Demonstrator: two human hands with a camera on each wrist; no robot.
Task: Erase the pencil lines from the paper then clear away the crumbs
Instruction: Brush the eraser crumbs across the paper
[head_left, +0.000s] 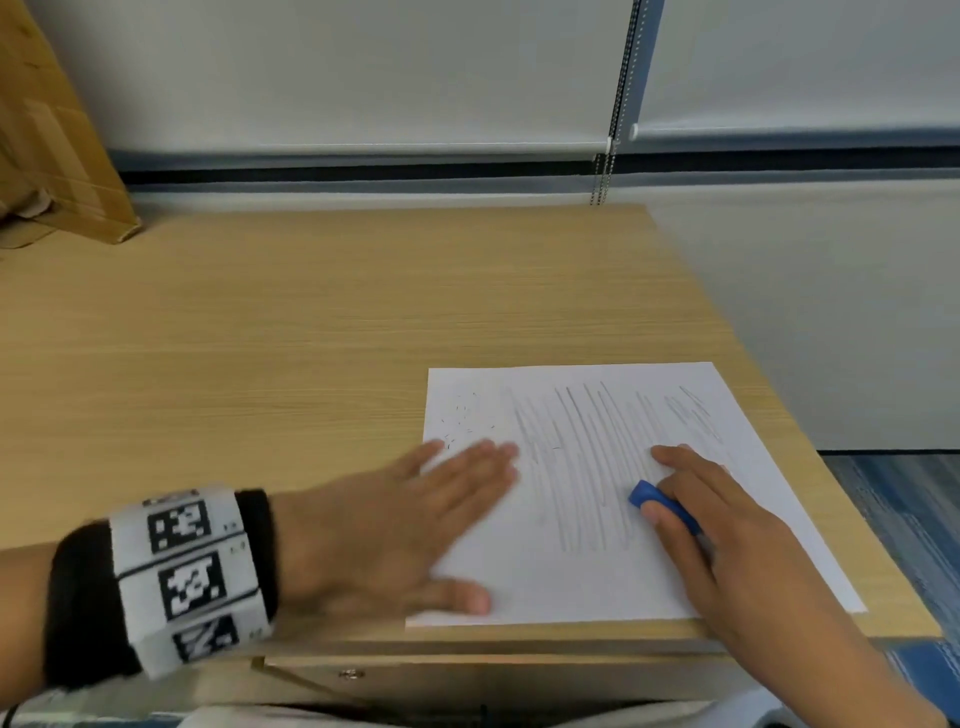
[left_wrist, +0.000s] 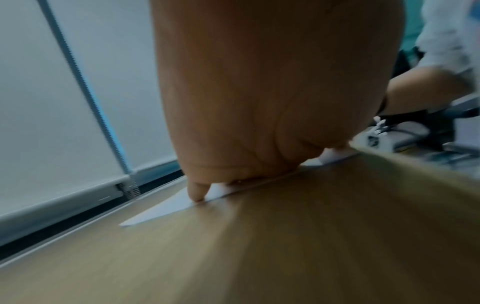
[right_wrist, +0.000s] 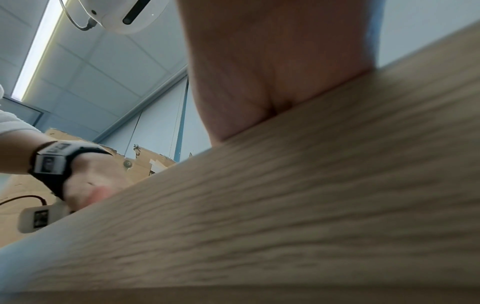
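A wooden desk (head_left: 311, 322) carries a white paper sheet (head_left: 587, 577) at its near right corner, covered with pencil lines (head_left: 587, 457). The left hand (head_left: 395, 525) lies flat, fingers straight, pressing the sheet's left edge. The right hand (head_left: 727, 535) pinches a blue eraser (head_left: 662, 505) against the sheet. Dark crumbs (head_left: 462, 421) lie near the far left corner.

Paper (head_left: 597, 582): flanked by hands, open wood left/behind.
Left hand (head_left: 410, 525) flat on left edge, right hand (head_left: 727, 525) w/ eraser (head_left: 662, 505) on right half; cardboard (head_left: 57, 145) far back-left.
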